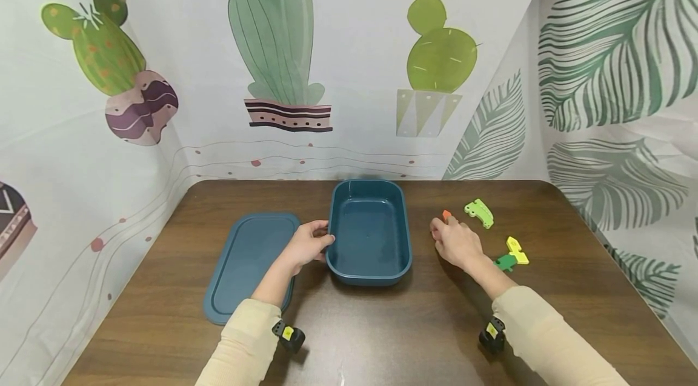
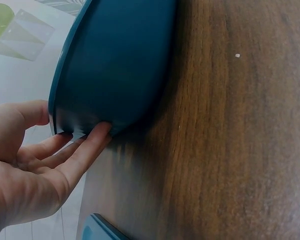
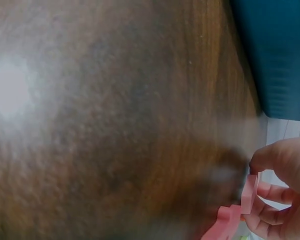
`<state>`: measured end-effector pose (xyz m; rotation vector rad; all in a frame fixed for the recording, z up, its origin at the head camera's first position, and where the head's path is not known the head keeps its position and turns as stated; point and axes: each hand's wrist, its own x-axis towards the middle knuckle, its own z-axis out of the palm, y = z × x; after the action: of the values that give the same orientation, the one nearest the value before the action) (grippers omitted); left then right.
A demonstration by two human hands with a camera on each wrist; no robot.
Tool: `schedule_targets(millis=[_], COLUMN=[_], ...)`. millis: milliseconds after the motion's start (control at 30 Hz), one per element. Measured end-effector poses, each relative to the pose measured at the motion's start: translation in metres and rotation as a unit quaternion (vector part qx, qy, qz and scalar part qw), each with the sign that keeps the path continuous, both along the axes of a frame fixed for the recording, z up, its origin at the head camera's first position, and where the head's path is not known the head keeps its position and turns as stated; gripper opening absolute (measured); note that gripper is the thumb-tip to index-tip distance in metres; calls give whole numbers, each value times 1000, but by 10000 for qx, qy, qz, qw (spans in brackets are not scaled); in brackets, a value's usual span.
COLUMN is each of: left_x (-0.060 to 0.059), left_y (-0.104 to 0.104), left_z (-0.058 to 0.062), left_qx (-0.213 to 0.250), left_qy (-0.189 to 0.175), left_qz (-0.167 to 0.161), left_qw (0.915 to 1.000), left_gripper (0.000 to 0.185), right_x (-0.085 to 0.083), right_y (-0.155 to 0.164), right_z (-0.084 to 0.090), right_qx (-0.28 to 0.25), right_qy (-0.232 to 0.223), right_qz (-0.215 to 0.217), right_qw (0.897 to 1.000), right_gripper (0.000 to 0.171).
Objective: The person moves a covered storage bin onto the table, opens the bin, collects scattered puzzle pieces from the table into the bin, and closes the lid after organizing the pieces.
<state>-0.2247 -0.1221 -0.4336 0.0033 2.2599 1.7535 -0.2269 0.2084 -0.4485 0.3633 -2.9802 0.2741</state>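
Observation:
A deep dark-blue rectangular container (image 1: 368, 234) stands on the wooden table. My left hand (image 1: 309, 246) holds it by the left side, the thumb at the rim and the fingers against the outer wall (image 2: 115, 65). To the container's right, my right hand (image 1: 458, 245) pinches a flat pink toy piece (image 3: 249, 194) between thumb and fingers, low over the table. More pink, a stepped piece (image 3: 224, 224), shows beside it; whether the two are joined I cannot tell. An orange bit (image 1: 446, 215) peeks out behind the right hand, which hides the rest of it.
A flat blue lid (image 1: 251, 265) lies left of the container. Right of my right hand are a light green crocodile-like piece (image 1: 480, 213), a yellow piece (image 1: 516, 251) and a dark green piece (image 1: 506, 262). A printed cloth (image 1: 360, 71) hangs behind the table.

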Motion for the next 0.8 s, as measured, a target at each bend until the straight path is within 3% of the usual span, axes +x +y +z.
schedule_targets(millis=[567,800], left_x=[-1,-1], left_y=[0,-1], left_z=[0,0], left_qx=[-32,-10], left_qy=[-28,-17], left_qz=[-17,-23], left_qw=[10000,10000], left_gripper=[46,45], right_x=[-5,-6], right_y=[6,6], right_z=[15,23], right_qx=[180,280], right_qy=[757,760], right_qz=[516,654], right_qw=[9956,9946], right_gripper=[24,24])
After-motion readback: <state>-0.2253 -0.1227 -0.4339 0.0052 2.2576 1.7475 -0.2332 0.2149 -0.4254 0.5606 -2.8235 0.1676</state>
